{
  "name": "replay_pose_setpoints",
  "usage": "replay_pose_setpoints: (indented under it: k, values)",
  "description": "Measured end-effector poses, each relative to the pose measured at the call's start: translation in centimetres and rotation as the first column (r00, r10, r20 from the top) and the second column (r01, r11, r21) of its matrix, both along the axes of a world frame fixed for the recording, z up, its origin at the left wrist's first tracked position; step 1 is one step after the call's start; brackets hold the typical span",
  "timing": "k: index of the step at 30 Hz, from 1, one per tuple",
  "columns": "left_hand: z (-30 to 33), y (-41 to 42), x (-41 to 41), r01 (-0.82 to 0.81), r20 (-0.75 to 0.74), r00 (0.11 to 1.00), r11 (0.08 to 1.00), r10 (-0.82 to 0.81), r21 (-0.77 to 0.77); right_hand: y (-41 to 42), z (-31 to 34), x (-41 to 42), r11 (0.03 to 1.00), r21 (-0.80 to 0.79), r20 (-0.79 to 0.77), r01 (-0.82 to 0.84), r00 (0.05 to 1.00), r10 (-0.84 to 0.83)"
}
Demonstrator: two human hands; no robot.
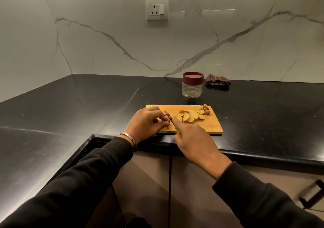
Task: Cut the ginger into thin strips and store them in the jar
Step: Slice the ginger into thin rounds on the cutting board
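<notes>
A wooden cutting board (206,126) lies near the counter's front edge. Several pale ginger slices (190,116) are heaped at its middle, with a few knobbly unpeeled ginger bits (204,108) at its far right corner. My left hand (147,123) pinches a small ginger piece (167,121) on the board's left end. My right hand (194,140) grips a knife (168,115) with a green handle; its blade lies right beside my left fingertips. A clear jar (192,90) with a maroon lid stands closed behind the board.
A folded dark checked cloth (218,82) lies right of the jar by the marble wall. The black counter (70,113) wraps round to the left in an L. Cabinet doors (154,184) are below, with a dark handle (311,195) at the lower right.
</notes>
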State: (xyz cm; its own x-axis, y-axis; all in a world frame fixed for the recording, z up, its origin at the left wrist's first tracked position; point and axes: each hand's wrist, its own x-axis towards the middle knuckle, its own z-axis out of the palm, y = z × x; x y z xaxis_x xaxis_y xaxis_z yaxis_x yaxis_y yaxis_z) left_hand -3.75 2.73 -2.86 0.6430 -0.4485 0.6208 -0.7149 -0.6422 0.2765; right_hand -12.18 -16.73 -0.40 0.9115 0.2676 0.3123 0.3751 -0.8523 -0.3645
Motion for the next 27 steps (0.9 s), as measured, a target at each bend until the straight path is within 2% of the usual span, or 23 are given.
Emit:
replay_pose_setpoints:
  k: [15,21,27]
  values:
    - [0.1,-0.1,0.1,-0.033,0.04,0.999,0.999,0.034,-0.011,0.4,-0.2,1.2,0.997,-0.078,-0.022,-0.01,1.0,0.008]
    - [0.1,0.0,0.3,-0.049,0.062,0.997,0.999,0.049,0.0,1.0,-0.2,1.5,0.989,-0.144,0.044,0.017,0.999,-0.011]
    - [0.2,-0.1,0.2,-0.05,0.063,0.997,0.999,0.049,0.019,0.8,0.0,1.4,0.982,-0.188,0.047,0.024,0.999,-0.015]
